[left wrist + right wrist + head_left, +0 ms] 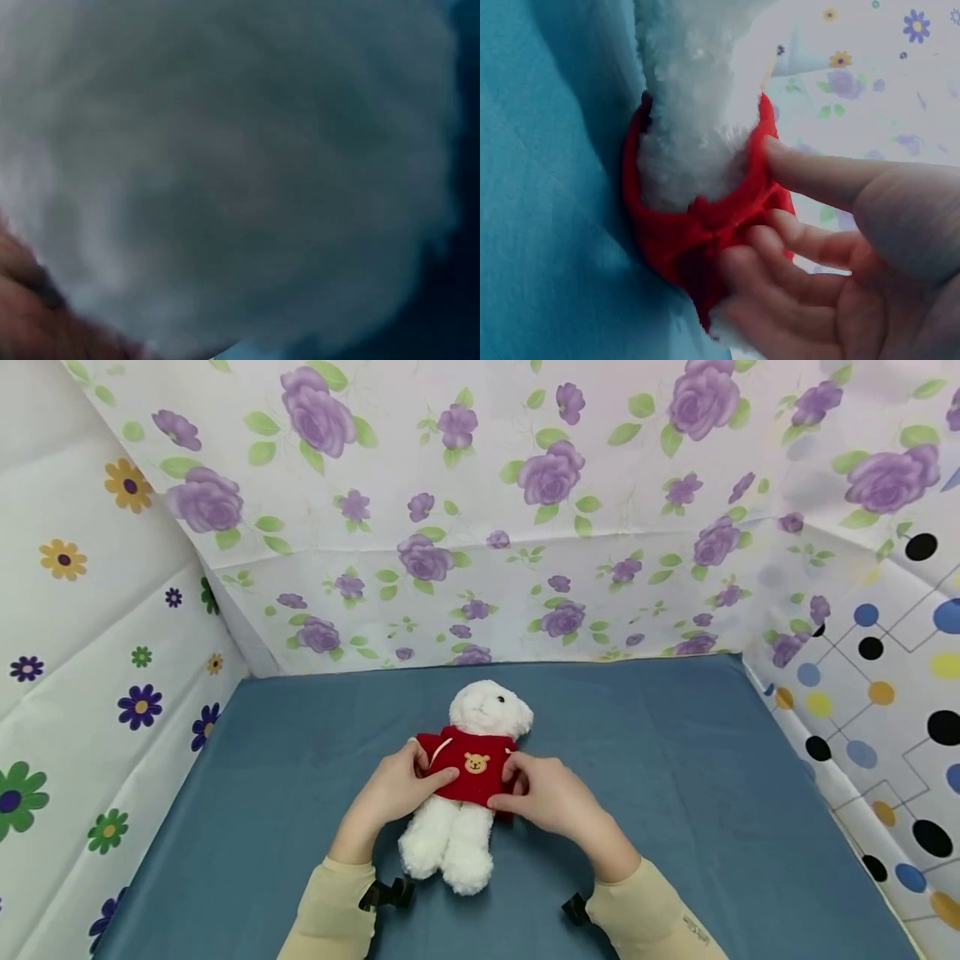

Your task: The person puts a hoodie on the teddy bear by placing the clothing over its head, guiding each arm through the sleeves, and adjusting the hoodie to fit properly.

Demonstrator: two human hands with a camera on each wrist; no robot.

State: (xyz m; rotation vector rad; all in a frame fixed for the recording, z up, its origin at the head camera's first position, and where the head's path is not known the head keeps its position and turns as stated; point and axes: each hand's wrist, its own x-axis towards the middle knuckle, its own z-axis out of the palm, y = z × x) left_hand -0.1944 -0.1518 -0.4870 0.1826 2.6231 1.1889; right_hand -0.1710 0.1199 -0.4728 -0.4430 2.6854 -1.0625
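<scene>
A white plush bear (468,847) lies on its back with its head turned to the right, dressed in a red hoodie (472,781) with white drawstrings and a small bear-face patch. At the left side of the hoodie, my left hand (399,785) grips the cloth, thumb across the front. My right hand (551,793) holds the opposite side, its thumb by the lower hem. The right wrist view shows the hem of the hoodie (705,217) around the white fur, thumb on the hem and fingers curled against the red cloth. Blurred white fur (225,165) fills the left wrist view.
A blue-grey cloth (315,718) covers the table under the bear. Behind it hangs a curtain (495,585) with purple flowers. Patterned sheets flank both sides, one with daisies (138,706), one with coloured dots (881,693). Black wrist mounts (386,893) show at the sleeves.
</scene>
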